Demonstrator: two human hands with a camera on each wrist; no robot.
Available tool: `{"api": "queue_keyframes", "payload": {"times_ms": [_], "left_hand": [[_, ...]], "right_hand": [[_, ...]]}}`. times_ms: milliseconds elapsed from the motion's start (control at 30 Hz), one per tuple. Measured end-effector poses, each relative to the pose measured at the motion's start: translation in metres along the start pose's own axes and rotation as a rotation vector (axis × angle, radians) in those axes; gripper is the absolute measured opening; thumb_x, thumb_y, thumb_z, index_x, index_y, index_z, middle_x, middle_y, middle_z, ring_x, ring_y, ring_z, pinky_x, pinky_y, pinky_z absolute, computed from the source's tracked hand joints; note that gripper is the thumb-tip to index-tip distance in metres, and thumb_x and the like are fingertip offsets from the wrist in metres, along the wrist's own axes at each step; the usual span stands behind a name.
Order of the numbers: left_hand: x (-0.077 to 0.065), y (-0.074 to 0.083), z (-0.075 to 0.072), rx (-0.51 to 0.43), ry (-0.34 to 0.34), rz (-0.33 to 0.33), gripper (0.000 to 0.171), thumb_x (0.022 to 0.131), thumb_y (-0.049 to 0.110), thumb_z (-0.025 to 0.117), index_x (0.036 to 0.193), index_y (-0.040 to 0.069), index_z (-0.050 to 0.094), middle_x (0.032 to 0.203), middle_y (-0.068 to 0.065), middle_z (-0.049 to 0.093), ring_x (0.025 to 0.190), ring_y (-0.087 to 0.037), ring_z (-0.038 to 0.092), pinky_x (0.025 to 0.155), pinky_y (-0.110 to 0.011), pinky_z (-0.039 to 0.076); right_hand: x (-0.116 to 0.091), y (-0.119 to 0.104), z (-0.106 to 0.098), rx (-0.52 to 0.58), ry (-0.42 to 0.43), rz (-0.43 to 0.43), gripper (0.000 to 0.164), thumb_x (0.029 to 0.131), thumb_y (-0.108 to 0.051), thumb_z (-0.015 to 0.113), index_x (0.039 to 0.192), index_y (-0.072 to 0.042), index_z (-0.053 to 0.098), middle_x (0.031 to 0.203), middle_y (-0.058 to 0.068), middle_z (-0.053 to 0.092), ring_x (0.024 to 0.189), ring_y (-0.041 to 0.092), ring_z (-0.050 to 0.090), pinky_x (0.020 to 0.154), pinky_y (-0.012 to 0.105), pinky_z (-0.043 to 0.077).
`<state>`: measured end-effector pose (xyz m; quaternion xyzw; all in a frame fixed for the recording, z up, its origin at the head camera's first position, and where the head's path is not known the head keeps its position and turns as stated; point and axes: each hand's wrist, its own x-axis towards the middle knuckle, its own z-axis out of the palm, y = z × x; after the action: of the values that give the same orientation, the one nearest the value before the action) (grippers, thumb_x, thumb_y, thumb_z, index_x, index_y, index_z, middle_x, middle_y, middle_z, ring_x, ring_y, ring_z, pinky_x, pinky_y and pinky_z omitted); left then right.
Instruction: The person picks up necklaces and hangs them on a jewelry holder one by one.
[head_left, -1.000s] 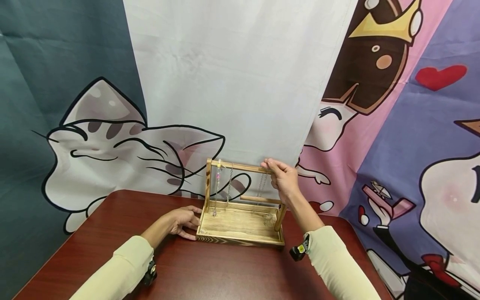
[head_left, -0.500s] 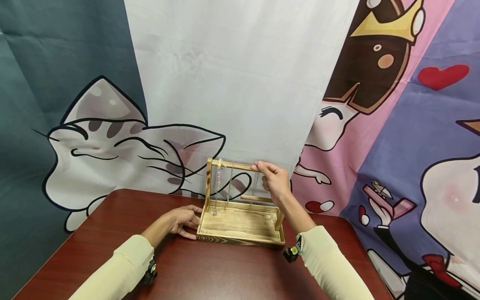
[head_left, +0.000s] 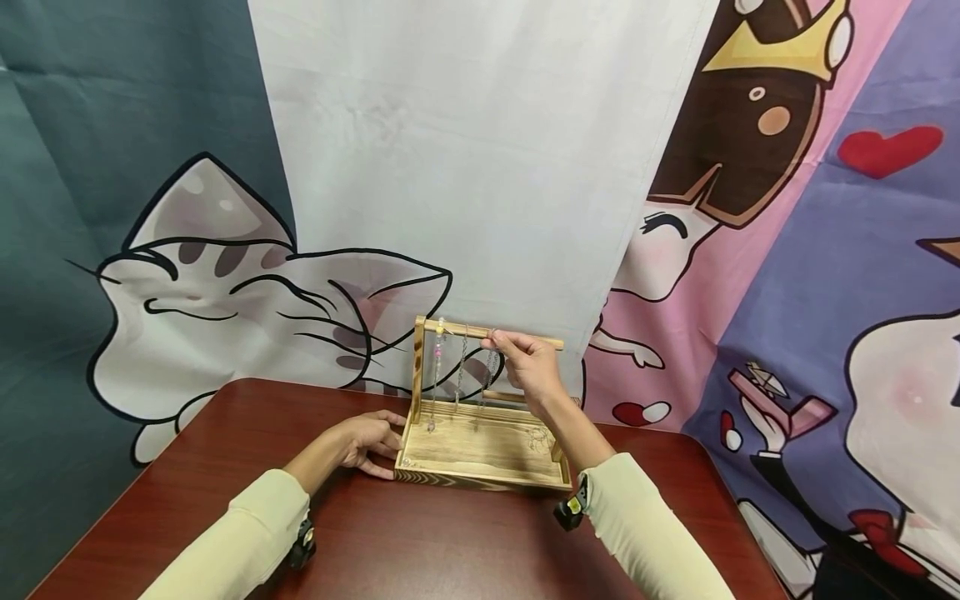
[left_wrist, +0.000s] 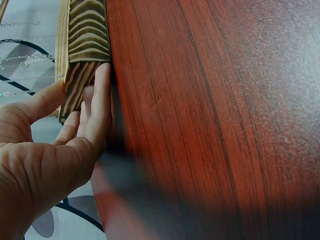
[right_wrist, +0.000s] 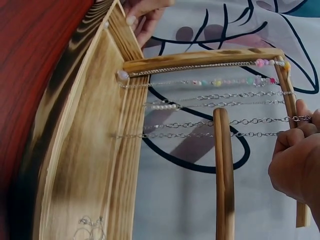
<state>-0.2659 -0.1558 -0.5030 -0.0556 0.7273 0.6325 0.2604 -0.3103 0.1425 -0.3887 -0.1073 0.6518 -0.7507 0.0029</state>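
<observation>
A wooden jewelry stand has a shallow tray (head_left: 472,446) and an upper bar (head_left: 551,341). My right hand (head_left: 528,367) pinches a silver chain necklace (right_wrist: 250,121) at the upper bar; its lower part hangs toward the tray. Left of it on the bar hang another silver chain necklace (head_left: 461,367) and a beaded necklace (head_left: 438,354) with pink and yellow beads. My left hand (head_left: 367,442) rests against the tray's left end, its fingers (left_wrist: 101,100) fairly straight along the wood. The bar directly under the right fingertips is partly hidden.
A lower, shorter bar (right_wrist: 223,175) crosses behind the tray. Thin silver jewelry (right_wrist: 90,227) lies in the tray's right part. The stand is on a reddish-brown table (head_left: 420,542), before a printed cloth backdrop (head_left: 480,167).
My right hand has slid left along the upper bar, bringing the silver chain necklace with it toward the others. The bar's right end has come into sight. My left hand has stayed in place.
</observation>
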Motion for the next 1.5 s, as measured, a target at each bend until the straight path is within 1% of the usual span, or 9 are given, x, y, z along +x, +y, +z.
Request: {"api": "queue_keyframes", "payload": {"times_ms": [467,633,733,933,1033,1133,1267,1367,1500], "left_hand": [[-0.001,0.000,0.001,-0.010,0.004,0.003,0.063,0.100,-0.007,0.061,0.159,0.001,0.042,0.133,-0.025,0.069,0.108,-0.028,0.074,0.087,-0.054,0.072],[-0.001,0.000,0.001,-0.011,0.005,0.003,0.064,0.100,-0.007,0.060,0.160,0.000,0.041,0.135,-0.026,0.068,0.109,-0.029,0.074,0.087,-0.054,0.072],[0.000,0.000,0.001,-0.012,0.005,0.002,0.064,0.099,-0.008,0.061,0.160,0.000,0.040,0.136,-0.026,0.069,0.110,-0.029,0.073,0.087,-0.054,0.072],[0.000,0.000,0.001,-0.011,0.014,-0.002,0.065,0.099,-0.008,0.061,0.160,0.000,0.041,0.138,-0.027,0.068,0.110,-0.030,0.072,0.087,-0.054,0.072],[0.000,0.000,0.001,-0.009,0.012,-0.001,0.065,0.099,-0.008,0.061,0.160,0.000,0.040,0.138,-0.027,0.068,0.110,-0.030,0.073,0.087,-0.054,0.072],[0.000,0.000,0.001,-0.008,0.009,0.000,0.065,0.099,-0.008,0.061,0.161,0.000,0.040,0.138,-0.027,0.068,0.110,-0.030,0.073,0.087,-0.054,0.072],[0.001,0.000,0.001,-0.006,0.006,0.001,0.065,0.100,-0.007,0.061,0.161,0.000,0.040,0.138,-0.027,0.068,0.109,-0.029,0.073,0.087,-0.054,0.072],[0.001,0.000,0.001,-0.002,0.004,0.001,0.065,0.101,-0.007,0.061,0.161,0.000,0.039,0.139,-0.027,0.068,0.110,-0.029,0.073,0.087,-0.054,0.072],[0.001,0.000,0.000,0.002,0.002,0.000,0.065,0.102,-0.006,0.061,0.162,0.001,0.039,0.140,-0.027,0.067,0.111,-0.029,0.073,0.087,-0.054,0.072]], "right_hand": [[-0.004,0.011,0.009,-0.048,-0.028,0.082,0.039,0.109,-0.027,0.078,0.136,0.001,0.078,0.102,-0.001,0.089,0.044,0.003,0.023,0.045,0.020,0.022],[-0.005,0.015,0.007,-0.082,-0.009,0.094,0.031,0.107,-0.025,0.079,0.130,-0.004,0.082,0.106,-0.001,0.089,0.046,0.004,0.025,0.046,0.019,0.023],[-0.005,0.017,0.005,-0.111,0.001,0.093,0.029,0.107,-0.025,0.080,0.126,-0.004,0.084,0.094,-0.008,0.086,0.047,0.004,0.026,0.046,0.019,0.025],[-0.007,0.022,-0.001,-0.170,0.006,0.096,0.039,0.106,-0.025,0.081,0.137,-0.001,0.079,0.061,-0.014,0.058,0.047,0.003,0.027,0.047,0.018,0.032],[-0.009,0.025,-0.003,-0.176,0.017,0.096,0.042,0.105,-0.023,0.082,0.141,-0.003,0.077,0.066,-0.017,0.060,0.049,0.003,0.029,0.050,0.017,0.042],[-0.011,0.027,-0.006,-0.173,0.033,0.092,0.041,0.104,-0.022,0.083,0.140,-0.005,0.078,0.062,-0.015,0.053,0.048,0.003,0.029,0.048,0.018,0.038],[-0.014,0.028,-0.007,-0.164,0.053,0.080,0.037,0.102,-0.022,0.085,0.137,-0.009,0.081,0.069,-0.012,0.068,0.046,0.004,0.028,0.047,0.020,0.029],[-0.016,0.029,-0.008,-0.149,0.054,0.069,0.035,0.103,-0.022,0.085,0.136,-0.009,0.082,0.103,0.000,0.088,0.046,0.004,0.027,0.047,0.020,0.027],[-0.019,0.032,-0.010,-0.142,0.043,0.050,0.032,0.104,-0.020,0.083,0.134,-0.009,0.083,0.124,0.008,0.087,0.045,0.004,0.025,0.047,0.020,0.025]]}}
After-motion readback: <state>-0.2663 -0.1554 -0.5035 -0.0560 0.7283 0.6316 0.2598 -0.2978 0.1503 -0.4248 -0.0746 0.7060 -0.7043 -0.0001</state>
